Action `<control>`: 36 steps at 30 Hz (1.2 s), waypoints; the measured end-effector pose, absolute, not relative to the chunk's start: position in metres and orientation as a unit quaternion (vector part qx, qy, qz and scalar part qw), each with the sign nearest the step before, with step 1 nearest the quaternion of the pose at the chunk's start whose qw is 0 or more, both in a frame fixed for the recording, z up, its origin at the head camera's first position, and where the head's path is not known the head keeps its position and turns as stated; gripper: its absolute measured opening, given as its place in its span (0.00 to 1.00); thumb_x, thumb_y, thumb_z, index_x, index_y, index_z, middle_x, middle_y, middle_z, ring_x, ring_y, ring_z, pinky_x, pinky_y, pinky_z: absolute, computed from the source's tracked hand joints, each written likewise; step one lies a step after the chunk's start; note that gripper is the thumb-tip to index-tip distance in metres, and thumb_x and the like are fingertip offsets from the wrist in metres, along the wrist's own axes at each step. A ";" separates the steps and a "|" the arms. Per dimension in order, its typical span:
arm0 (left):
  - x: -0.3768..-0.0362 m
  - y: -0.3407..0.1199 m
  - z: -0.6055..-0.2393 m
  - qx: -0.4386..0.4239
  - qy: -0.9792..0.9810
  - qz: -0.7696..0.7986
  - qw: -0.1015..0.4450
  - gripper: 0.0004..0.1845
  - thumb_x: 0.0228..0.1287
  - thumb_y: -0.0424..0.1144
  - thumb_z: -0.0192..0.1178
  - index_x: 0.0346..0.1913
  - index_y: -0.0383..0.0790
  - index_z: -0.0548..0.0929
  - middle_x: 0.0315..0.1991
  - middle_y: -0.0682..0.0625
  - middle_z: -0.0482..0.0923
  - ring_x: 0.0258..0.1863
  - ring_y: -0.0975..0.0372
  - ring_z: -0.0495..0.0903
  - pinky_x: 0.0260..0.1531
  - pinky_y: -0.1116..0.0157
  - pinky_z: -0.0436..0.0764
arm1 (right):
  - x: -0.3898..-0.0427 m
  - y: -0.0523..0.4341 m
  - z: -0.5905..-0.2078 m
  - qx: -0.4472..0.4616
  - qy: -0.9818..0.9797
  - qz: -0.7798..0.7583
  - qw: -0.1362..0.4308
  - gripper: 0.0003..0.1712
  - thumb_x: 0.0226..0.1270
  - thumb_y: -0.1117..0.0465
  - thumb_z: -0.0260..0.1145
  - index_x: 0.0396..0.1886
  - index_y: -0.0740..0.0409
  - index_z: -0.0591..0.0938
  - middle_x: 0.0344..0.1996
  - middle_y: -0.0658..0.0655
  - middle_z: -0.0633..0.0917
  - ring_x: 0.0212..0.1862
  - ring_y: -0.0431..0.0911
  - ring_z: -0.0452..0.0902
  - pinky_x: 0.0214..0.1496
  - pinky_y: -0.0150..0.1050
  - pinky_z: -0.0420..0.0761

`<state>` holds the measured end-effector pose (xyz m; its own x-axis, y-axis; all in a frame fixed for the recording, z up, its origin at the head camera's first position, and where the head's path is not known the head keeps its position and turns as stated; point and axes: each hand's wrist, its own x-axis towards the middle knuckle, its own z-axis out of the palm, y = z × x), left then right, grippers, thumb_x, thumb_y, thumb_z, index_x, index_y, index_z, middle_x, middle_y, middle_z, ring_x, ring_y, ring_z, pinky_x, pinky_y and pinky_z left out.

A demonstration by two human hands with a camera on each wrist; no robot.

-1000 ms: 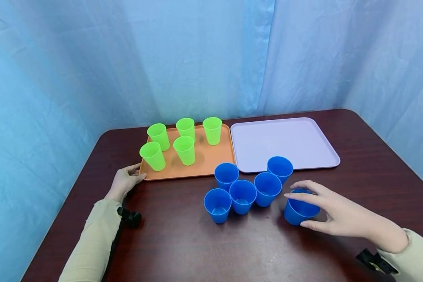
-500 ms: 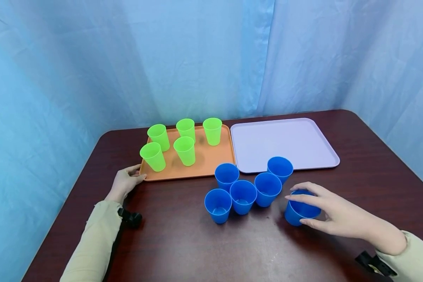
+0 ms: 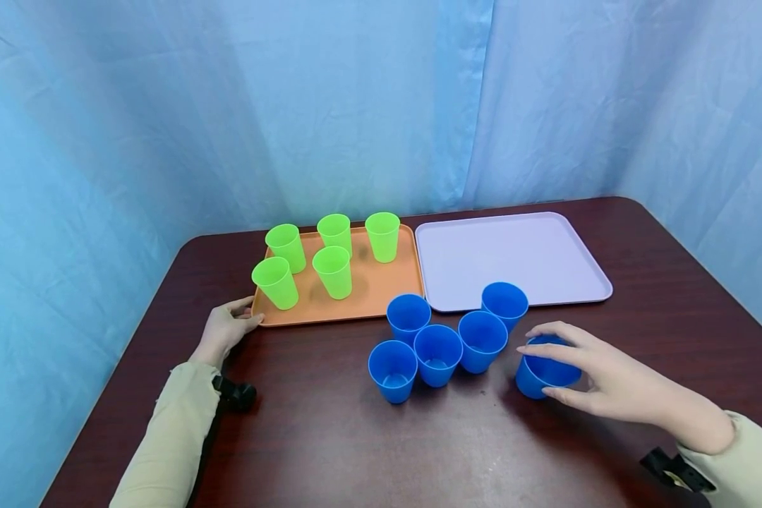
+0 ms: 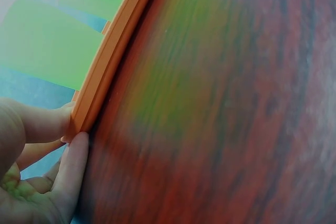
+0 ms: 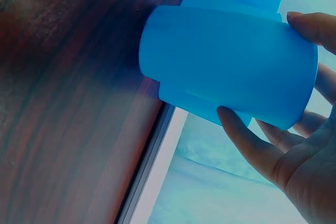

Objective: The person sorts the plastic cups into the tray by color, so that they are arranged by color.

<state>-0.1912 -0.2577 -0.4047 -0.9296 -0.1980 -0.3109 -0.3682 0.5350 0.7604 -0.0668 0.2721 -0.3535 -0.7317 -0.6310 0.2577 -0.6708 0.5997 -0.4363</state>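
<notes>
Blue curtains are hanging behind a dark wooden table (image 3: 355,437), and I am sitting at its near edge with both forearms on it. At about eleven o'clock from me an orange tray (image 3: 381,293) is carrying five green cups (image 3: 332,270); at one o'clock a lilac tray (image 3: 514,257) is lying bare beside it, the two nearly touching. My right hand (image 3: 600,381) is curling thumb and fingers round a blue cup (image 3: 542,374) at two o'clock, the grip closed on its wall near the rim, and the cup looks to be barely off the table or just leaving it; I cannot tell which. Five more blue cups (image 3: 438,353) are clustering just to its left, in front of the lilac tray. My left hand (image 3: 225,326) is resting at ten o'clock with its fingers lightly pinching the orange tray's near left corner. To do this well, I judge, I should be keeping the cup upright, holding gently so the thin wall is not buckling, and lifting clear of the neighbouring cup. The right wrist view is showing my fingertips (image 5: 239,124) spread along the cup's side (image 5: 231,66), which the head view is hiding; the left wrist view is showing my thumb (image 4: 73,166) under the tray rim (image 4: 113,45).
</notes>
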 end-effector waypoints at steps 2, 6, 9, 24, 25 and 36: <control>-0.191 -0.258 -0.405 -0.162 0.871 0.454 0.093 0.31 0.66 0.37 0.59 0.70 0.38 0.64 0.61 0.35 0.67 0.59 0.50 0.71 0.52 0.63 0.76 | -0.068 0.273 -0.352 0.364 -0.894 0.258 0.040 0.36 0.45 0.67 0.77 0.58 0.47 0.77 0.53 0.55 0.73 0.50 0.36 0.69 0.28 0.21 0.77; -0.190 -0.258 -0.406 -0.162 0.869 0.460 0.088 0.30 0.66 0.36 0.59 0.70 0.37 0.64 0.60 0.35 0.68 0.58 0.50 0.71 0.42 0.73 0.76 | -0.075 0.280 -0.346 0.366 -0.892 0.255 0.066 0.37 0.42 0.68 0.77 0.57 0.48 0.78 0.53 0.55 0.73 0.47 0.36 0.72 0.26 0.20 0.75; -0.189 -0.259 -0.405 -0.159 0.869 0.460 0.087 0.30 0.66 0.35 0.58 0.70 0.36 0.64 0.60 0.35 0.68 0.59 0.50 0.71 0.41 0.74 0.76 | -0.084 0.289 -0.337 0.367 -0.890 0.250 0.102 0.38 0.38 0.70 0.78 0.55 0.51 0.79 0.53 0.55 0.73 0.45 0.33 0.71 0.24 0.20 0.73; -0.188 -0.260 -0.405 -0.161 0.869 0.461 0.083 0.31 0.66 0.38 0.59 0.70 0.38 0.64 0.60 0.36 0.68 0.58 0.50 0.71 0.42 0.72 0.75 | -0.165 0.308 -0.324 0.266 -0.907 0.237 0.224 0.33 0.39 0.70 0.78 0.52 0.63 0.81 0.49 0.62 0.78 0.48 0.45 0.71 0.45 0.12 0.62; -0.188 -0.260 -0.405 -0.160 0.868 0.462 0.083 0.31 0.66 0.37 0.59 0.70 0.38 0.64 0.60 0.36 0.67 0.58 0.50 0.71 0.41 0.73 0.75 | -0.170 0.306 -0.325 0.258 -0.908 0.239 0.228 0.33 0.40 0.69 0.78 0.52 0.63 0.81 0.50 0.62 0.77 0.48 0.49 0.72 0.45 0.11 0.61; -0.189 -0.259 -0.407 -0.144 0.869 0.468 0.077 0.30 0.66 0.37 0.59 0.69 0.37 0.65 0.60 0.35 0.68 0.58 0.49 0.72 0.37 0.76 0.74 | -0.228 0.285 -0.316 0.214 -0.934 0.226 0.174 0.29 0.52 0.64 0.73 0.56 0.64 0.78 0.50 0.67 0.74 0.50 0.62 0.72 0.45 0.63 0.77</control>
